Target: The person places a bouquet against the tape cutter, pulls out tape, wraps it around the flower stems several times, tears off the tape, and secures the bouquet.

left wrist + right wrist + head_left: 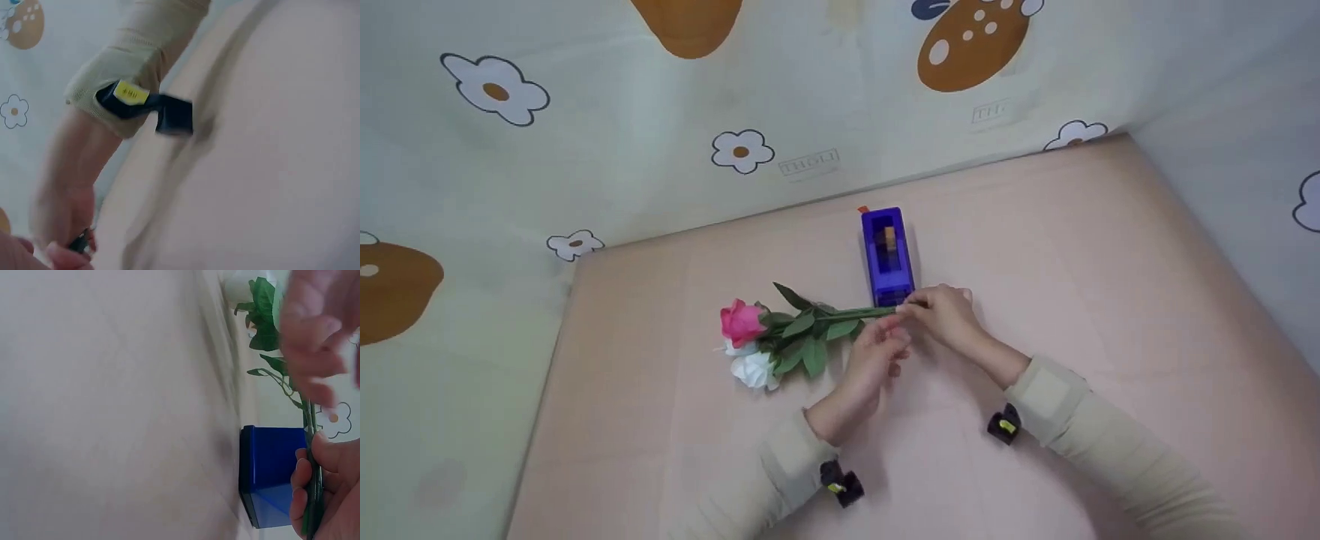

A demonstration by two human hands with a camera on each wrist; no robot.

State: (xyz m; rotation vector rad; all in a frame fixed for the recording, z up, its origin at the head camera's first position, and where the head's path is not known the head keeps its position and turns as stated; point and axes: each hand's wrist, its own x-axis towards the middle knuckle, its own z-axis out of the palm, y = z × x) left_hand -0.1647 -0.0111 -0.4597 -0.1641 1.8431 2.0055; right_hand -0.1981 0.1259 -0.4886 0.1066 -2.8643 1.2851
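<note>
My right hand (949,319) grips the green stems of a bunch of roses (799,330) near their cut ends. The bunch lies sideways, with a pink bloom (741,322) and white blooms (755,369) to the left. In the right wrist view, the right thumb and curled fingers close round the stems (313,486). My left hand (874,360) is beside the stems, its fingers loosely bent; it looks blurred in the right wrist view. Just beyond the stem ends stands a blue tape dispenser (891,289) with an orange piece in its recess.
A pale pink cloth covers the table (697,465). Behind and at the sides hangs a light curtain (645,165) printed with flowers and brown shapes. Black mounts with yellow labels sit at the left wrist (840,484) and right wrist (1003,424).
</note>
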